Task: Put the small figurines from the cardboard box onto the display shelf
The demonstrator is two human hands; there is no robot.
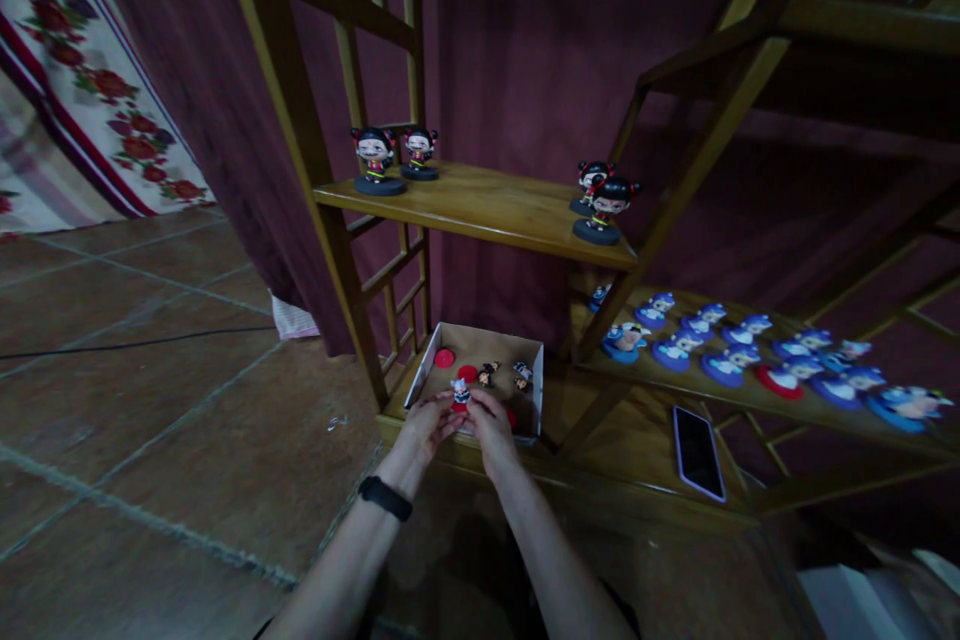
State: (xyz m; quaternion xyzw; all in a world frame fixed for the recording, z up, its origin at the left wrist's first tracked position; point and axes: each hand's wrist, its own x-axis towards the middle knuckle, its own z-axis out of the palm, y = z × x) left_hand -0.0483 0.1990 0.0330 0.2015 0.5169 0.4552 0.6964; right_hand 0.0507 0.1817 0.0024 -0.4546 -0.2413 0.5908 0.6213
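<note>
Between my two hands is a small figurine (460, 390) with a pale head and dark body, upright on a red round base. My left hand (429, 423) grips it from the left, and my right hand (489, 420) closes on it from the right. Both hands are over the near side of a shallow cardboard box (534, 390). Inside the box lie loose red discs, one red disc (444, 358) at the far left, and several small dark-haired figurines, such as the figurine (522, 372) at the right. My fingers partly hide the base.
On the upper wooden shelf (487, 205) stand black-haired figurines (373, 155) at both ends. A lower right shelf carries several blue-haired figurines (679, 350). A phone (699, 452) lies on the bottom board, right of the box. A black cable (150, 342) crosses the floor.
</note>
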